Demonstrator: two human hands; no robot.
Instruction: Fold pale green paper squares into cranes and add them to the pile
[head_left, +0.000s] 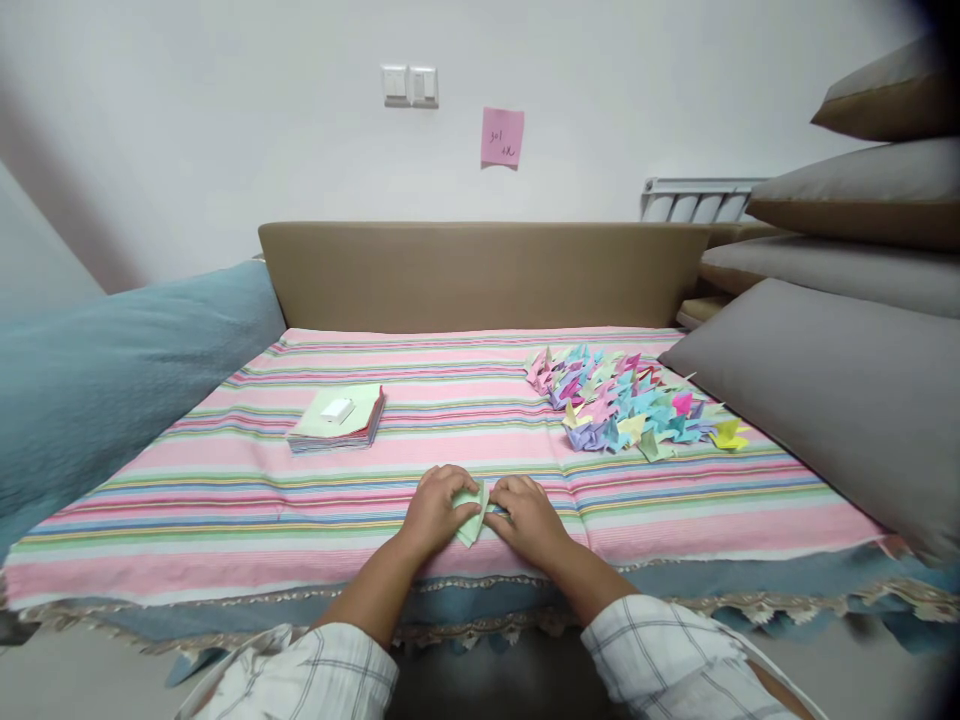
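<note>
My left hand (433,510) and my right hand (529,514) meet near the front edge of a pink striped cloth (225,490). Both have their fingers curled and pinched on a small pale green folded paper (472,514) between them, pressed down on the cloth. Most of the paper is hidden by my fingers. A stack of coloured paper squares (339,418), pale green on top, lies to the far left with a small white object (337,410) on it. A heap of several folded paper cranes (630,402) in many colours lies to the far right.
Grey cushions (832,400) are stacked along the right side. A blue blanket (97,380) lies along the left. A tan padded board (480,275) stands behind the cloth. On the wall are a pink sticky note (502,137) and light switches (409,86).
</note>
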